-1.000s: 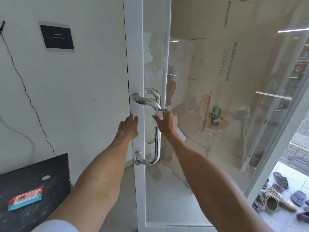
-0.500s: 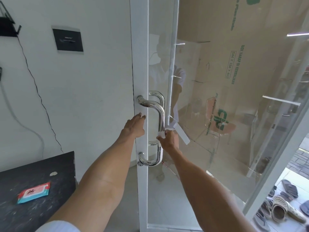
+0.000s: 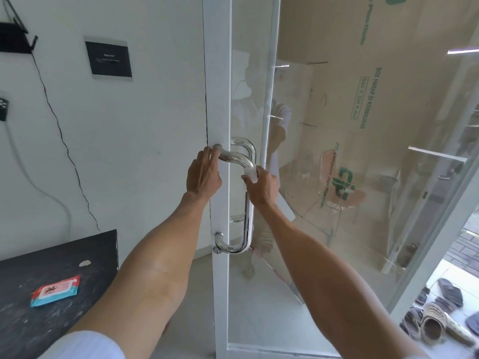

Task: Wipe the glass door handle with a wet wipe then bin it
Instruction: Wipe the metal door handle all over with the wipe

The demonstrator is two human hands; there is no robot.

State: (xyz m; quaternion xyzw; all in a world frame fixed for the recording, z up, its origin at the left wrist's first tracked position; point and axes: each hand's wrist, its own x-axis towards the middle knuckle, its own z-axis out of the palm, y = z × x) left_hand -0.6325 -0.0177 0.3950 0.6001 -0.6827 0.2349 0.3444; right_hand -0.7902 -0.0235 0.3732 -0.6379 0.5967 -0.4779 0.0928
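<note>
A chrome D-shaped handle (image 3: pixel 246 218) is fixed to the white frame of a glass door (image 3: pixel 324 203). My right hand (image 3: pixel 261 186) grips a white wet wipe (image 3: pixel 251 174) wrapped round the upper bend of the handle. My left hand (image 3: pixel 203 174) rests against the door frame, its fingers curled on the top horizontal arm of the handle near the mount. A second handle shows through the glass on the far side.
A black table (image 3: pixel 51 301) at lower left carries a red and blue wet wipe pack (image 3: pixel 55 290). A black wall plate (image 3: pixel 108 58) and a cable hang on the white wall. Sandals (image 3: pixel 435 322) lie on the floor at lower right. Cardboard sheets stand behind the glass.
My right hand slid the wipe down the handle's shaft and back up to the upper bend. My left hand rose from the door frame to the handle's top arm.
</note>
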